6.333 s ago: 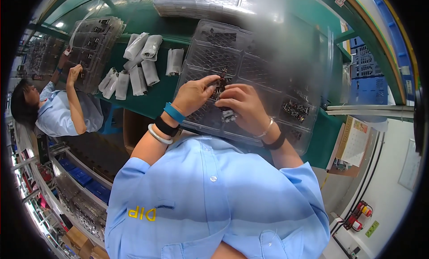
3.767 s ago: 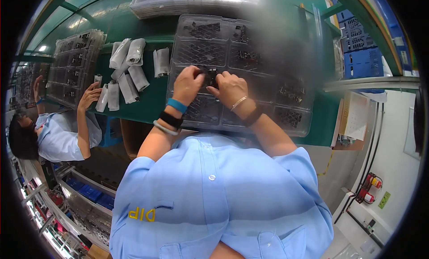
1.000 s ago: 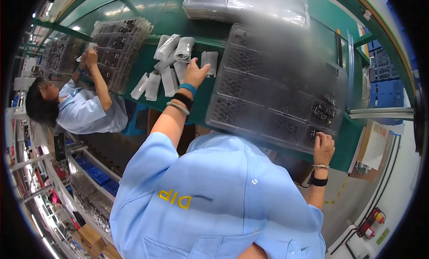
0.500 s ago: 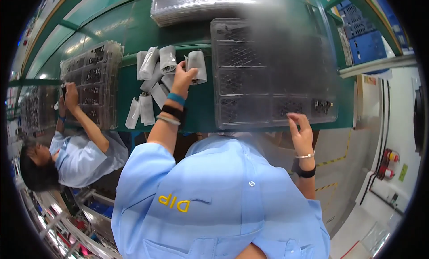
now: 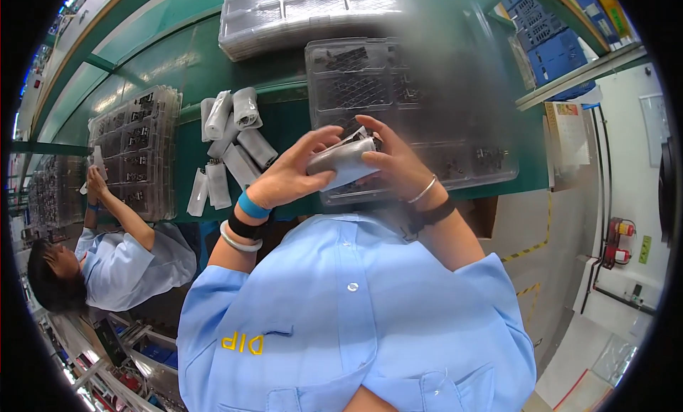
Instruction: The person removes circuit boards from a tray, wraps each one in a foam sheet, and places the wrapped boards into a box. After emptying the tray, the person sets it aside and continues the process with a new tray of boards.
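A white foam-wrapped roll [image 5: 346, 161] is held between my two hands, over the near part of a clear compartment tray [image 5: 340, 198]. My left hand [image 5: 295, 171] has its fingers around the left end of the roll. At the opposite end, my right hand [image 5: 393, 158] grips the wrap, where small dark parts show in the opening. Several similar white wrapped rolls [image 5: 243, 107] lie in a pile left of the tray. Small dark metallic parts [image 5: 491, 156] sit in the tray's near right compartment. A blurred haze covers the tray's far right.
A stack of clear trays [image 5: 313, 20] stands at the back of the green bench [image 5: 277, 92]. Further left, a co-worker [image 5: 142, 262] handles something white beside another stack of filled trays [image 5: 142, 156]. Blue crates [image 5: 558, 63] are beyond the bench at the far right.
My left hand has brought a wrapped roll from the pile to the front of my chest. My right hand has left the tray's near right and joined it on the roll.
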### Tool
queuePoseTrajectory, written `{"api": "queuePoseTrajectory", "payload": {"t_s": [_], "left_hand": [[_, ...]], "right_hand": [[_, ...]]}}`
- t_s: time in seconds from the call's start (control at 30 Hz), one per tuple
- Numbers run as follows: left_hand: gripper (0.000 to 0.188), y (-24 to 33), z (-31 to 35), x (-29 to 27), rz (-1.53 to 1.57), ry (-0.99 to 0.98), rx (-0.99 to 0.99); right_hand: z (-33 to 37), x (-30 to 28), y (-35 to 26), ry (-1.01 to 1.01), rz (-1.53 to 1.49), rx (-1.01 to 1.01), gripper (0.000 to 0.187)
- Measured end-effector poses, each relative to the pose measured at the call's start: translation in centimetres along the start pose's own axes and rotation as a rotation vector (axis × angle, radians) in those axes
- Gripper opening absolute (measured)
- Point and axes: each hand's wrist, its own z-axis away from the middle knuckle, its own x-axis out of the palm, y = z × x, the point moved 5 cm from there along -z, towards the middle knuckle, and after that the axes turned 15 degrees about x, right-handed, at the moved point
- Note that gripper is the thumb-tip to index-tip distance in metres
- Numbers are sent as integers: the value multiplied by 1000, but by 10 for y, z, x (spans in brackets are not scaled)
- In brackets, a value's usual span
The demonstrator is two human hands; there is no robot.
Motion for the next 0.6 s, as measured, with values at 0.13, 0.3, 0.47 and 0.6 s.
{"api": "queuePoseTrajectory", "payload": {"t_s": [0.13, 0.3, 0.47, 0.6], "left_hand": [[65, -4, -1, -8, -96, 358, 248], [63, -41, -3, 32, 553, 761, 173], [57, -31, -46, 79, 780, 722, 157], [56, -33, -56, 74, 746, 755, 145]], "right_hand": [[7, -23, -1, 12, -182, -129, 74], [18, -35, -13, 146, -288, -288, 65], [25, -39, -1, 179, -263, -288, 53], [33, -47, -1, 207, -15, -290, 44]]}}
